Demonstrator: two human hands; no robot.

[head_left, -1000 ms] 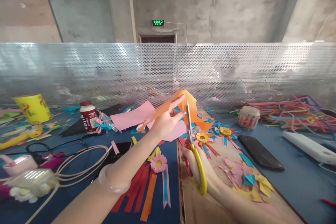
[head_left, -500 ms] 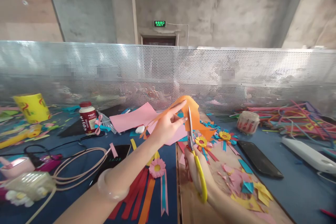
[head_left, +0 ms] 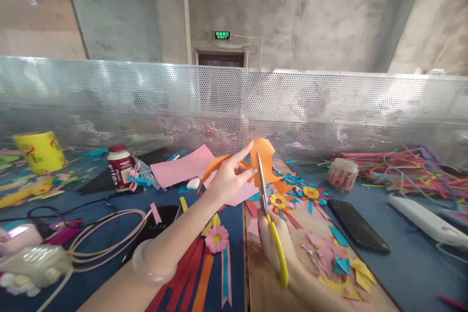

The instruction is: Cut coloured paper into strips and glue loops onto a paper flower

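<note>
My left hand (head_left: 234, 173) pinches a sheet of orange paper (head_left: 263, 153) and holds it up off the table. My right hand (head_left: 276, 239) grips a pair of yellow-handled scissors (head_left: 277, 248), blades pointing up and lying against the orange paper; whether they are closed is hard to tell. Pink paper (head_left: 185, 165) lies behind my left forearm. Two paper flowers with yellow centres, one of them a yellow flower (head_left: 278, 201), rest just beyond my right hand. A pink paper flower (head_left: 217, 239) with ribbon tails sits below my left wrist, beside red paper strips (head_left: 186, 273).
Paper scraps (head_left: 329, 258) lie on the brown board at right, near a black phone (head_left: 358, 224) and a white power strip (head_left: 427, 219). At left stand a coffee bottle (head_left: 120, 168) and a yellow tape roll (head_left: 40, 152), with a coiled cable (head_left: 106, 212) nearer me.
The orange paper has shifted and its raised top bends differently. The scissors' blades have moved slightly left and down against it. Both hands keep their holds.
</note>
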